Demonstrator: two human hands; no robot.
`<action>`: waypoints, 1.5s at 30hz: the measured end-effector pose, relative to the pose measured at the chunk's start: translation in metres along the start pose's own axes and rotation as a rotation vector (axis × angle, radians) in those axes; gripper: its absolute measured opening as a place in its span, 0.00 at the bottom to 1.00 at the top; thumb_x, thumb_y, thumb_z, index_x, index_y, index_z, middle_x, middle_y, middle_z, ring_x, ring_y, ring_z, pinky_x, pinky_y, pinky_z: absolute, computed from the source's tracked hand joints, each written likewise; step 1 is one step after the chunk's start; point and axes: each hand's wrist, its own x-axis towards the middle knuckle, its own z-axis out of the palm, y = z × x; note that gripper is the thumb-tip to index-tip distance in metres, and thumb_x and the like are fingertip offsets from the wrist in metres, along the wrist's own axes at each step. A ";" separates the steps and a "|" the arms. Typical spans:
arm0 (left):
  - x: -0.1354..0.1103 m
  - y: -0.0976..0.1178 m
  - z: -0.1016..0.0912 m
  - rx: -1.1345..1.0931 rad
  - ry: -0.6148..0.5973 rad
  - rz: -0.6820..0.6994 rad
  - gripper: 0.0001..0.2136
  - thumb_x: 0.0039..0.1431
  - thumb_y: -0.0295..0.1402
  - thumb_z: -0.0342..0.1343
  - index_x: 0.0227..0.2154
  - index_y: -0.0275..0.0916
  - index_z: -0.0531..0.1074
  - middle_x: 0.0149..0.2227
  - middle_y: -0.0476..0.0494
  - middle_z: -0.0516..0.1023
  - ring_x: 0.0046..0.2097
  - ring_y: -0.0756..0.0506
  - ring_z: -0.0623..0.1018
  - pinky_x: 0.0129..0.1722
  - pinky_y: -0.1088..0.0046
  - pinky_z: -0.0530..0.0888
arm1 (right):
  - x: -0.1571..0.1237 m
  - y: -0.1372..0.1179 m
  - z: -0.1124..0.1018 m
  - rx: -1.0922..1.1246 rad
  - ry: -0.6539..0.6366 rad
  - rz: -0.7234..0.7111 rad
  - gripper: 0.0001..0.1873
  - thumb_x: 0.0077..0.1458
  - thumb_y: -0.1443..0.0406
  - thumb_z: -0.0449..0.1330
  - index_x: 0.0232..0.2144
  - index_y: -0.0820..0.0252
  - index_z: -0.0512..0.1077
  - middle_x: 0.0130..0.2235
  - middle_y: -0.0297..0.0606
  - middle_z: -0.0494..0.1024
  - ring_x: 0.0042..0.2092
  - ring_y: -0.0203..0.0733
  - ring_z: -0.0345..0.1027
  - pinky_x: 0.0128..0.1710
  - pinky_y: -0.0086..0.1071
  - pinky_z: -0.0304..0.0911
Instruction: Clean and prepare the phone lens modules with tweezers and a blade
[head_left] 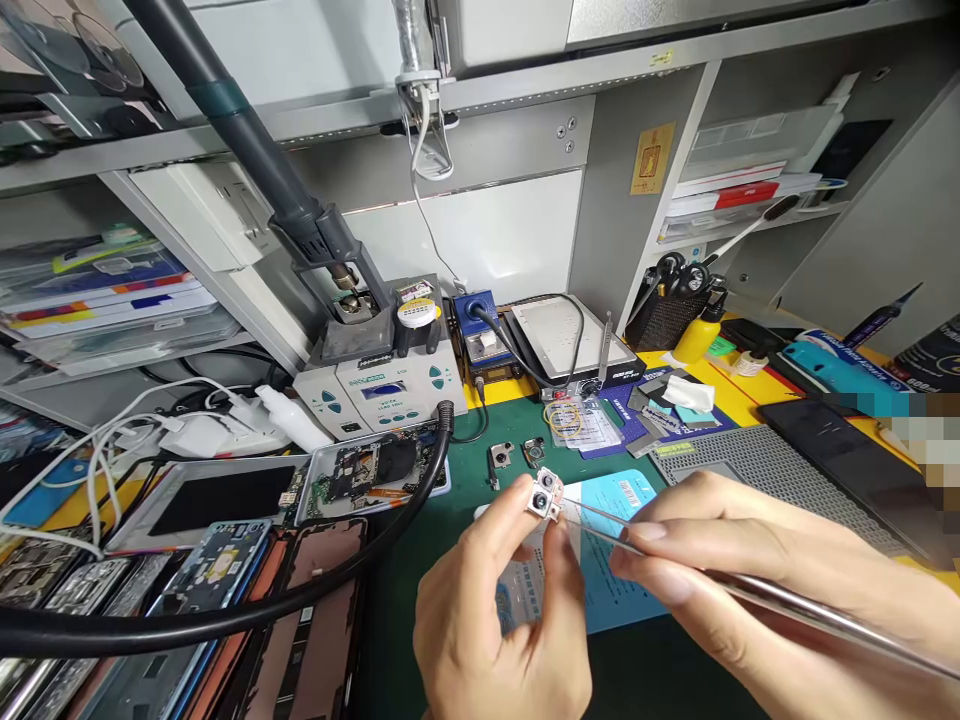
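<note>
Green bench mat (465,500) cluttered; left hand (487,620) pinches camera module (544,495), already out of opened phone (367,475); right hand (750,570) grips tweezers (592,518), tips at module.

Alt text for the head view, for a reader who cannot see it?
The left hand pinches a small camera module while the right hand holds tweezers with their tip at the module. Beneath is a green mat, with an opened phone and a rework station farther left.

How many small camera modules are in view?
3. One camera module is pinched in the left hand; another and a third lie on the green mat behind it. More may be hidden.
</note>
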 end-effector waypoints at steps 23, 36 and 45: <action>-0.003 0.000 -0.001 -0.022 -0.054 -0.036 0.16 0.58 0.25 0.65 0.48 0.45 0.77 0.38 0.50 0.88 0.32 0.47 0.86 0.34 0.73 0.81 | 0.010 0.000 0.004 -0.035 -0.034 -0.097 0.15 0.51 0.80 0.64 0.40 0.65 0.80 0.32 0.38 0.83 0.32 0.33 0.78 0.32 0.20 0.75; 0.003 0.001 -0.001 -0.013 -0.084 -0.031 0.14 0.58 0.27 0.63 0.48 0.45 0.77 0.34 0.52 0.87 0.25 0.49 0.82 0.33 0.75 0.82 | 0.008 -0.001 0.003 -0.075 -0.041 -0.109 0.16 0.52 0.79 0.64 0.42 0.63 0.80 0.33 0.38 0.83 0.32 0.35 0.79 0.31 0.22 0.76; 0.003 -0.001 0.001 -0.097 -0.112 -0.056 0.16 0.58 0.27 0.62 0.50 0.44 0.76 0.34 0.50 0.87 0.28 0.48 0.84 0.32 0.75 0.82 | 0.011 -0.004 0.004 -0.101 -0.071 -0.120 0.17 0.50 0.79 0.63 0.41 0.63 0.79 0.34 0.41 0.83 0.33 0.38 0.80 0.32 0.22 0.77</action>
